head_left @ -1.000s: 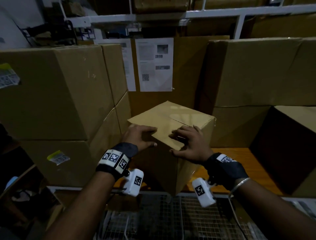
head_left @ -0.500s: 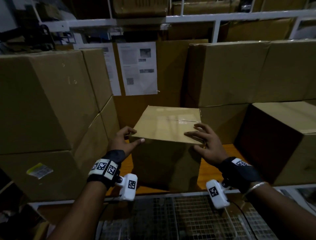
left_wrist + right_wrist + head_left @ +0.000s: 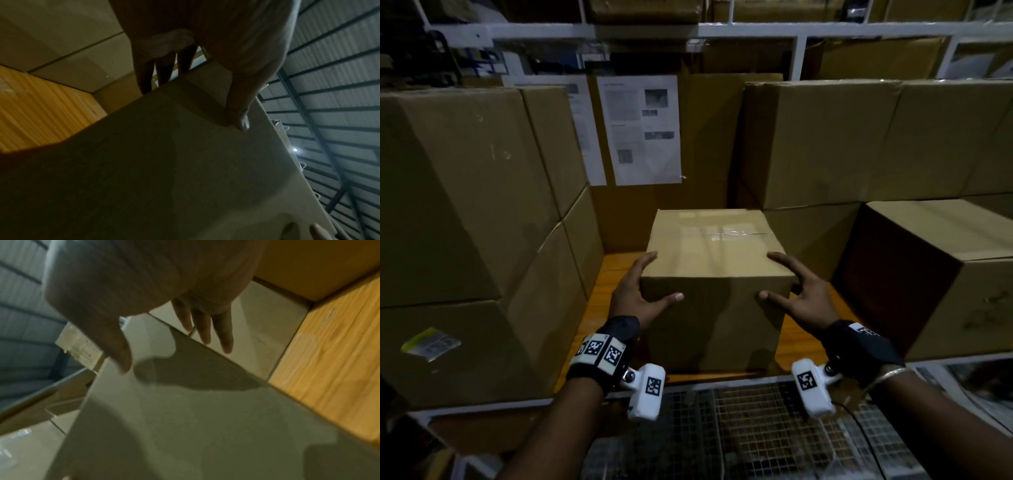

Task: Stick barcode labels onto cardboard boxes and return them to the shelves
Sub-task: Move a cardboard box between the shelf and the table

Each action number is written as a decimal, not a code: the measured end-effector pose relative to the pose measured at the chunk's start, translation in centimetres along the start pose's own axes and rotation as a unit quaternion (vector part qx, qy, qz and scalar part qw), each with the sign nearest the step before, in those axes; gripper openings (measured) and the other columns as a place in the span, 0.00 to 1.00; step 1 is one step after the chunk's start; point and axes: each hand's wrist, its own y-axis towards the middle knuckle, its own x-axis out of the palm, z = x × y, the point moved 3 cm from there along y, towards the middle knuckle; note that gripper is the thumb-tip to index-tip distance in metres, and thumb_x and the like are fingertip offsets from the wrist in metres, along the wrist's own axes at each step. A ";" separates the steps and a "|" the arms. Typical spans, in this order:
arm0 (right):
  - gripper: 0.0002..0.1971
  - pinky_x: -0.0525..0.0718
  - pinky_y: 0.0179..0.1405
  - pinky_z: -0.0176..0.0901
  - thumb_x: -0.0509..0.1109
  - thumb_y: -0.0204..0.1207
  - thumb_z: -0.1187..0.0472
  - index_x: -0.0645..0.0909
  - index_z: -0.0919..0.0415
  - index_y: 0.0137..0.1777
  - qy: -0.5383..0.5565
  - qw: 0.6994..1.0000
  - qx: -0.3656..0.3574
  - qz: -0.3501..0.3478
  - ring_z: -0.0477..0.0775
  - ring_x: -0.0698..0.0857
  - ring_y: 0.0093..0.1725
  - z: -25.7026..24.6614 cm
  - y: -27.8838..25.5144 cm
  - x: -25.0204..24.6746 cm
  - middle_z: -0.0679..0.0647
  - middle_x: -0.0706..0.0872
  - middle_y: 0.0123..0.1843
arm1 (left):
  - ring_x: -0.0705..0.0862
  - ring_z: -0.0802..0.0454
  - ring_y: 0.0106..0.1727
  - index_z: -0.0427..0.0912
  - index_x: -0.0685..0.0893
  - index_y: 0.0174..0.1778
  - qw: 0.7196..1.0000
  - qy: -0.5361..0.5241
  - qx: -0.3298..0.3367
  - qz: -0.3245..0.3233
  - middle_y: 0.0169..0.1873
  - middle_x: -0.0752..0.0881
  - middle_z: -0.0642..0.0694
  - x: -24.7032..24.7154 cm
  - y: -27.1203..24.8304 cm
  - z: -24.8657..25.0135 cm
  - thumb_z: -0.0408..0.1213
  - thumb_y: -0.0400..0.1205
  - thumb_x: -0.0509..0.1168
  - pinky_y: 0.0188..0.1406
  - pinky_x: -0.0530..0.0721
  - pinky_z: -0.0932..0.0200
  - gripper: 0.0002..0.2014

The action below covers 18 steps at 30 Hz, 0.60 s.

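A plain taped cardboard box (image 3: 712, 240) stands upright on the wooden shelf board (image 3: 599, 308), squarely between bigger boxes. No barcode label shows on its visible faces. My left hand (image 3: 661, 277) straddles its front left top corner, thumb on the front face and straight fingers along the left side. My right hand (image 3: 774, 277) mirrors this at the front right corner with fingers spread. In the left wrist view the thumb (image 3: 240, 120) touches the box (image 3: 164, 162). The right wrist view is blurred; its fingers (image 3: 224, 337) reach past the box edge (image 3: 185, 418).
A stack of large boxes (image 3: 465, 188) walls the left, the lower one carrying a yellow-edged label (image 3: 430, 343). More boxes (image 3: 945, 274) stand to the right and behind. Printed sheets (image 3: 643, 130) hang at the back. A wire-mesh cart (image 3: 756, 428) lies below my wrists.
The box has turned from cornerwise to square and slid deeper onto the shelf. Both hands have moved from its top flaps to the front corners.
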 end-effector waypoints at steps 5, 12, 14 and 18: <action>0.42 0.91 0.51 0.41 0.89 0.61 0.59 0.75 0.37 0.74 -0.006 1.000 0.009 -0.001 0.44 0.81 0.60 0.0 0.3 0.1 0.35 0.75 0.65 | 0.65 0.43 0.81 0.60 0.71 0.76 0.999 -0.016 -0.038 0.018 0.80 0.68 0.52 0.6 -0.1 0.5 0.39 0.67 0.83 0.75 0.72 0.44 0.43; 0.39 0.89 0.47 0.32 0.88 0.62 0.59 0.77 0.40 0.73 -0.019 0.999 -0.033 0.002 0.43 0.80 0.58 -1.2 -0.1 -3.2 0.44 0.76 0.67 | 0.72 0.45 0.76 0.64 0.74 0.71 0.998 -0.011 -0.027 0.055 0.74 0.75 0.50 1.5 -1.3 3.6 0.42 0.64 0.84 0.67 0.76 0.54 0.41; 0.39 0.88 0.48 0.31 0.89 0.61 0.57 0.78 0.43 0.73 -0.023 0.999 -0.048 0.002 0.42 0.81 0.59 -2.0 -0.4 -5.2 0.46 0.78 0.67 | 0.76 0.45 0.72 0.66 0.74 0.69 0.997 0.000 -0.013 0.071 0.71 0.77 0.49 1.8 -1.9 5.5 0.45 0.62 0.85 0.64 0.80 0.53 0.41; 0.40 0.87 0.47 0.28 0.89 0.59 0.57 0.79 0.46 0.73 -0.023 0.996 -0.081 0.003 0.34 0.77 0.62 -4.1 -1.1 -10.2 0.46 0.79 0.68 | 0.79 0.47 0.68 0.68 0.74 0.70 0.996 0.010 0.023 0.088 0.70 0.79 0.49 2.4 -3.9 10.5 0.49 0.61 0.84 0.59 0.87 0.43 0.41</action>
